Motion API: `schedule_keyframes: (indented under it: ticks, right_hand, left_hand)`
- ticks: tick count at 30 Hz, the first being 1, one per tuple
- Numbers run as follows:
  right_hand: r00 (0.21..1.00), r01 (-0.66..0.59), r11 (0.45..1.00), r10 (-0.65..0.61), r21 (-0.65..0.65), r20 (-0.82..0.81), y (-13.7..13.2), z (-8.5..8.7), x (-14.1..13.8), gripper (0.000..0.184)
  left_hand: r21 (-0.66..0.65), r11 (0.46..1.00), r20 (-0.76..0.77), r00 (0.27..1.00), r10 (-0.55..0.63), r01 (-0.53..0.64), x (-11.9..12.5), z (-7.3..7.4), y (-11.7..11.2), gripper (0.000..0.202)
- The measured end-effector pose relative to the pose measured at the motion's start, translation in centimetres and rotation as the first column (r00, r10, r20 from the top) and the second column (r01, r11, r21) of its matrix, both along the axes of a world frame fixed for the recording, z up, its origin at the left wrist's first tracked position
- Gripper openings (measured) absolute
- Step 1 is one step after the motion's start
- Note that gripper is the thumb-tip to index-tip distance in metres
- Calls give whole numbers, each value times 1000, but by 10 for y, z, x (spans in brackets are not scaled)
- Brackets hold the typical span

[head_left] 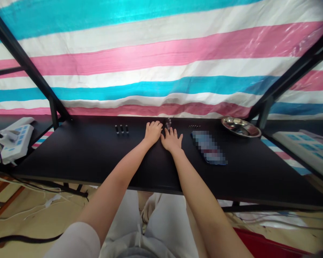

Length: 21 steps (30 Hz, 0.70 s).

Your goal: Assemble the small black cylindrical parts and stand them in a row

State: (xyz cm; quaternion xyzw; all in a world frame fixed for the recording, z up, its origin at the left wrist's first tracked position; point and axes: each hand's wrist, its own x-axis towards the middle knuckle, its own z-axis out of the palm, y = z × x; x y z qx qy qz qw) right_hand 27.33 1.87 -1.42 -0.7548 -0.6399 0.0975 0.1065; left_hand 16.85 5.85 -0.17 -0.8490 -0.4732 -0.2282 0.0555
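Observation:
My left hand (153,132) lies palm down on the black table (97,154), its fingers slightly apart and lying on the surface. Close beside it, my right hand (172,140) rests palm down with its fingers spread. Just beyond the fingertips of both hands is a small cluster of greyish, shiny pieces (168,123), too small to make out and partly hidden by the fingers. Left of my hands, three short dark cylinders with light ends (121,129) are set in a row. A row of several tiny pieces (194,126) is off to the right.
A blurred blue packet (208,147) lies right of my right hand. Behind it, a round metal dish (254,131) sits near the back edge. White power strips (18,143) are on the left. Black frame posts (29,68) and a striped sheet (150,61) bound the table.

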Motion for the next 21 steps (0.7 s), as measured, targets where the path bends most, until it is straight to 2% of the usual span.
schedule_keyframes:
  ticks: [5, 14, 18, 21]
  right_hand:
    - [1000, -4, 1000, 4, -19, 24, 2, -2, 1, 61]
    - [1000, -25, 1000, 25, 11, 0, -5, -3, -3, 58]
    - [993, -110, 991, 112, 78, -28, -16, -4, -10, 50]
    - [973, -213, 960, 226, 179, -53, -23, -4, -15, 42]
  left_hand:
    - [52, 999, 50, 999, -5, 2, -11, 1, -12, 20]
    - [84, 995, 324, 946, 15, -45, -58, 1, -44, 14]
    - [89, 994, 437, 899, 14, -59, -79, 4, -54, 11]
    - [73, 994, 557, 830, 28, -83, -89, 3, -60, 11]
